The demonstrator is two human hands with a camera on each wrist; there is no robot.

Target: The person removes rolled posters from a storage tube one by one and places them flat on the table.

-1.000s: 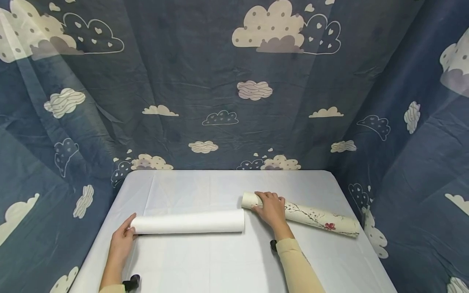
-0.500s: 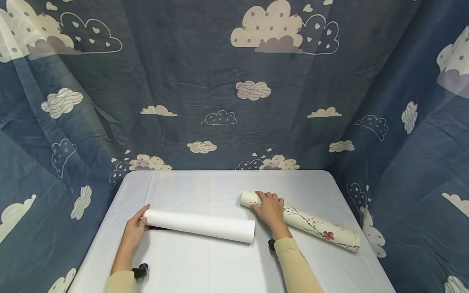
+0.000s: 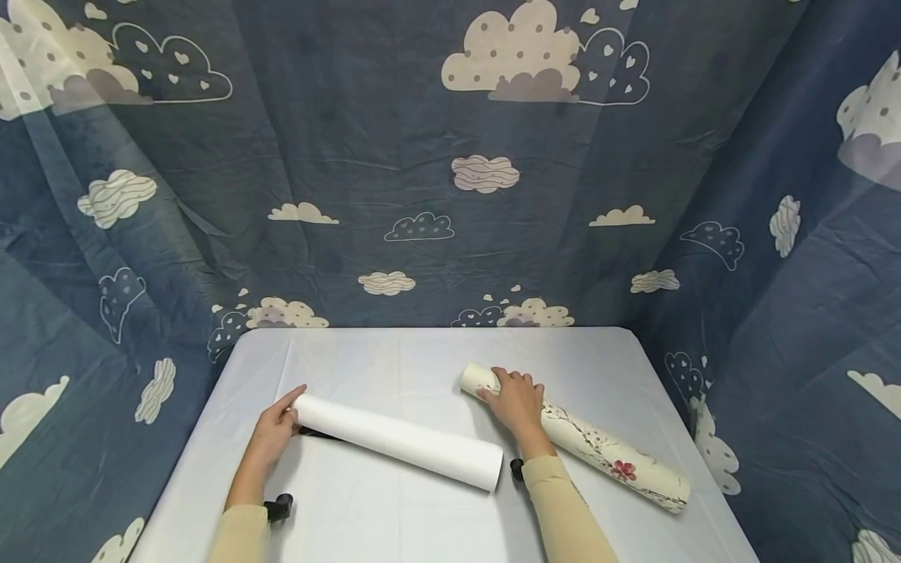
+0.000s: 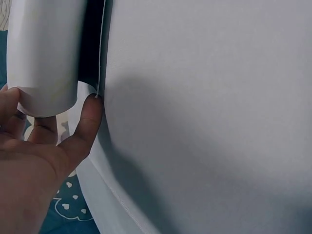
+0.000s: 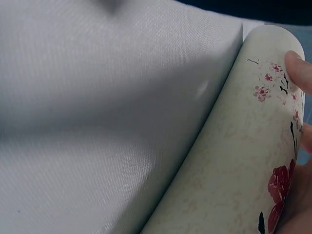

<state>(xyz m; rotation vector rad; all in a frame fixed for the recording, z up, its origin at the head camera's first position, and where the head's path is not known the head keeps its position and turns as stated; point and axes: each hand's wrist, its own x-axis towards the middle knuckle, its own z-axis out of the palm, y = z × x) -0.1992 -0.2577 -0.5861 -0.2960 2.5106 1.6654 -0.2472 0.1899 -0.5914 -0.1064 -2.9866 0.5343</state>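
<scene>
A plain white roll (image 3: 401, 442) slants across the middle of the table. My left hand (image 3: 271, 438) holds its left end. In the left wrist view, a loose flap with a dark inner side (image 4: 90, 44) stands off the white roll (image 4: 44, 58), and one fingertip touches the flap's corner. To the right lies a cream roll (image 3: 605, 450) printed with thin branches and red flowers. My right hand (image 3: 517, 407) grips it near its far left end; the right wrist view shows the thumb (image 5: 298, 70) over the floral roll (image 5: 224, 136).
Both rolls are over a table (image 3: 380, 516) with a white cover. Dark blue curtains (image 3: 394, 141) with cloud prints hang behind it and at both sides. A black wrist device (image 3: 279, 508) sits on the left arm.
The left hand has moved right and farther back, swinging the white roll from nearly level to a slant, with its right end nearer. The floral roll's right end has also swung nearer.
</scene>
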